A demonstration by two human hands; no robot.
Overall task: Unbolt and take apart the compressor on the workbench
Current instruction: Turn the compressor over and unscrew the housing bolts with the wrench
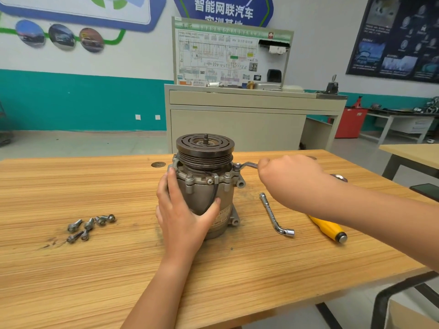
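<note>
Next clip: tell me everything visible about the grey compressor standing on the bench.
The grey cylindrical metal compressor stands upright on the wooden workbench. A dark grooved pulley caps it, with a threaded shaft stub at its centre. Below, a bolted flange rings the body. A black cable runs down the front towards a label low down. The left hand grips its body, and the right hand holds a silver wrench on a flange bolt at its right.

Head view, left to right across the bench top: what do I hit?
loose bolts → compressor → L-shaped socket wrench → yellow screwdriver handle. Skipped for overlap: left hand, right hand, spanner.
</note>
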